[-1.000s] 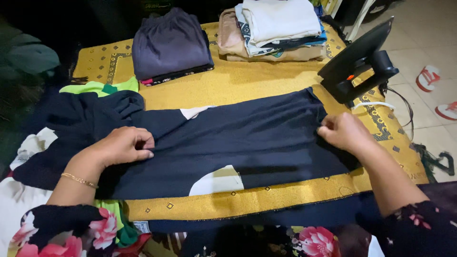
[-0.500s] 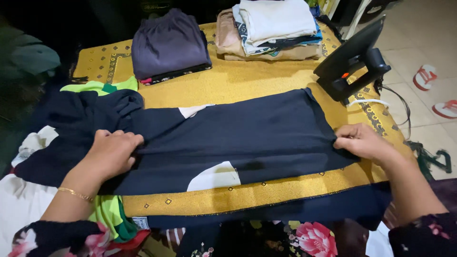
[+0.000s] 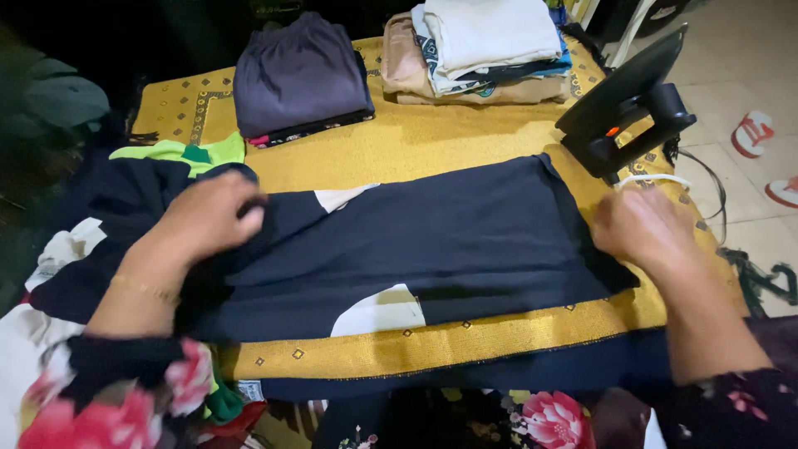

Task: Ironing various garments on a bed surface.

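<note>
My left hand (image 3: 208, 218) fingers curl onto the navy garment's (image 3: 449, 233) bunched end, right hand (image 3: 640, 229) fingers blurred, state unclear, at its far hem, keeping it flat on the yellow mat (image 3: 432, 141).

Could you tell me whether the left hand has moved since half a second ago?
Yes. The left hand has slid up the dark cloth, away from the white patch at the near edge and toward the green garment.

One head camera looks steeply down, close over the yellow mat (image 3: 432, 145).
</note>
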